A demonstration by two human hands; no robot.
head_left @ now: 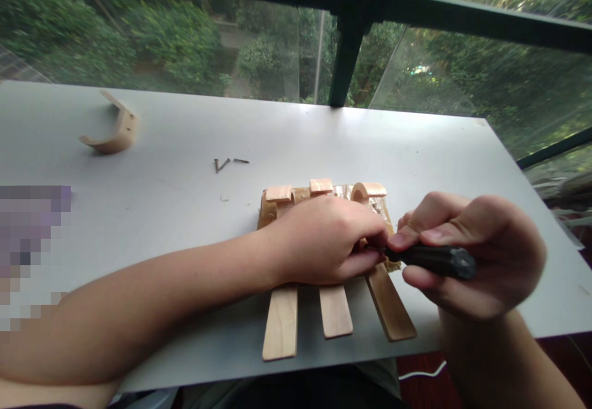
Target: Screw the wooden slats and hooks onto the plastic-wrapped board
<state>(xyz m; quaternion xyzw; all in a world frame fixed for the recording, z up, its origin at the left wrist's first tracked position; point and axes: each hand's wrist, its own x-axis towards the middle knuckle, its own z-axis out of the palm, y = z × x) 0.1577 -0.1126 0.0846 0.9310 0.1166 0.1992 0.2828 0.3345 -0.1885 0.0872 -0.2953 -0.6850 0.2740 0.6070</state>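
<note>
My right hand (pixel 481 248) is wrapped round the dark handle of a screwdriver (pixel 435 260), whose shaft runs left toward my left hand. My left hand (pixel 328 236) lies over a brown wooden board (pixel 303 193), its thumb and fingers pinched together at the screwdriver's tip. What sits between those fingertips is hidden. Several pieces are set along the board: a pale curved wooden hook (pixel 280 326) on the left, another wooden hook (pixel 337 316) in the middle, and a darker wooden hook (pixel 392 310) on the right. Their flat ends stick out toward the table's near edge.
Three loose screws (pixel 224 165) lie on the white table (pixel 180 193) beyond the board. A separate curved wooden hook (pixel 121 131) rests at the far left. Windows with a dark frame (pixel 358 20) border the table's back, and a white cable (pixel 423 373) shows below its front edge.
</note>
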